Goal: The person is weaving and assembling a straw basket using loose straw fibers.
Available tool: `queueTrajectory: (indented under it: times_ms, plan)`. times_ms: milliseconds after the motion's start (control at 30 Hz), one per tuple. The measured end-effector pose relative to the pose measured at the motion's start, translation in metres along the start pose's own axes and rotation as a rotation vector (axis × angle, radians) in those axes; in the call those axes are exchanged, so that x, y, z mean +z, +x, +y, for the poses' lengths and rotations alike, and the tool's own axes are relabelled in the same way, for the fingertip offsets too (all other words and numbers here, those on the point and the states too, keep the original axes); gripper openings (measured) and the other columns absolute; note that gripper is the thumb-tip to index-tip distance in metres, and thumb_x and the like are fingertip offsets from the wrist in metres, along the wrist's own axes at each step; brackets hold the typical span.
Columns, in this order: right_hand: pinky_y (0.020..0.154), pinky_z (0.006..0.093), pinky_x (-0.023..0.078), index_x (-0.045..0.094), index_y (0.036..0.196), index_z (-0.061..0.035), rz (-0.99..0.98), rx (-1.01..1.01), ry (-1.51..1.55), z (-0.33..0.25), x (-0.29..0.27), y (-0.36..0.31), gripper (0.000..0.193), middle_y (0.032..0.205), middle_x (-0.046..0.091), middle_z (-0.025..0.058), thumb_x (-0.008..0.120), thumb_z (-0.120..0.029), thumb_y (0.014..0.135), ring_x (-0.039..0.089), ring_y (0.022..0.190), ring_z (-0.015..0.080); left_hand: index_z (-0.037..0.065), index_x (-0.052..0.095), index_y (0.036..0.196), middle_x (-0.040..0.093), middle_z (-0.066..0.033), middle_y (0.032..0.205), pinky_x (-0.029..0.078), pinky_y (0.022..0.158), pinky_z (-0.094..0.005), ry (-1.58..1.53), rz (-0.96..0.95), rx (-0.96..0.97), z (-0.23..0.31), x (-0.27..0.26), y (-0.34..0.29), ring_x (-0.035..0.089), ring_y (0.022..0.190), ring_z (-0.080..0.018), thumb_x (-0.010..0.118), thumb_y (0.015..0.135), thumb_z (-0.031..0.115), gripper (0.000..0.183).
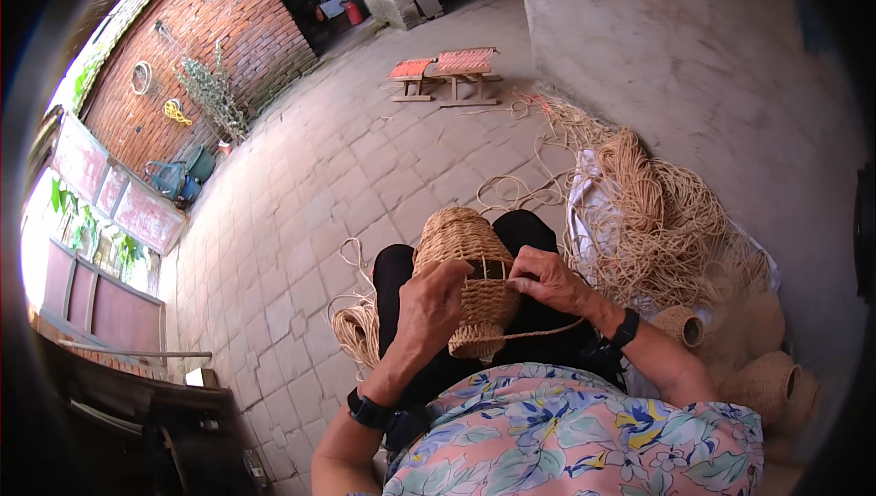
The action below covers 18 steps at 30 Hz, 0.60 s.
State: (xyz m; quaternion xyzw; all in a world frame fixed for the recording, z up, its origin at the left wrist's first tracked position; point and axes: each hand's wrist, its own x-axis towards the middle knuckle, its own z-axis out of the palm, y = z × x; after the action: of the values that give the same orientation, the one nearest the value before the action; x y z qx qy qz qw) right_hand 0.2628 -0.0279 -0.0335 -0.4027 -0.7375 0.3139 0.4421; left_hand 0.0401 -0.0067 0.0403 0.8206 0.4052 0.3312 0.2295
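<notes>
The basket (pixel 482 306) lay in the lap between the knees, a gap (pixel 497 269) of bare stakes facing up. The right hand (pixel 553 281) had its grip pinching the weave at the gap's right edge; the left hand (pixel 436 302) curled against the opposite edge, its fingertips hidden, so whether that grip pinched anything could not be told. A loose cord (pixel 546 331) ran from the near end toward the right wrist. Working this band well probably called for steady knees, evenly spaced stakes, equal tension and a snag-free cord.
</notes>
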Motion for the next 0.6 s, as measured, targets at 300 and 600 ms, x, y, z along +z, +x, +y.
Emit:
queueTrajectory:
  times_ms: [300, 600]
  plan:
    - [0.059, 0.0305, 0.043, 0.059, 0.078, -0.0023, 0.265, 0.103, -0.049, -0.018, -0.004, -0.006, 0.016, 0.072, 0.052, 0.0077, 0.07, -0.014, 0.08, 0.054, 0.065, 0.0211, 0.002, 0.066, 0.095, 0.065, -0.0135, 0.077, 0.05, 0.06, -0.0298, 0.094, -0.356, -0.213, -0.012, 0.002, 0.019, 0.064, 0.068, -0.0185, 0.055, 0.088, 0.017, 0.02]
    - [0.052, 0.0257, 0.049, 0.057, 0.112, -0.0029, -0.159, 0.799, 0.571, 0.0, -0.011, -0.042, 0.039, 0.074, 0.063, 0.0065, 0.062, -0.033, 0.088, 0.059, 0.057, 0.0128, 0.006, 0.064, 0.087, 0.055, 0.0047, 0.066, 0.034, 0.048, -0.0184, -0.791, 0.115, -0.65, -0.076, 0.005, -0.049, 0.045, 0.05, -0.0031, 0.062, 0.088, 0.026, 0.02]
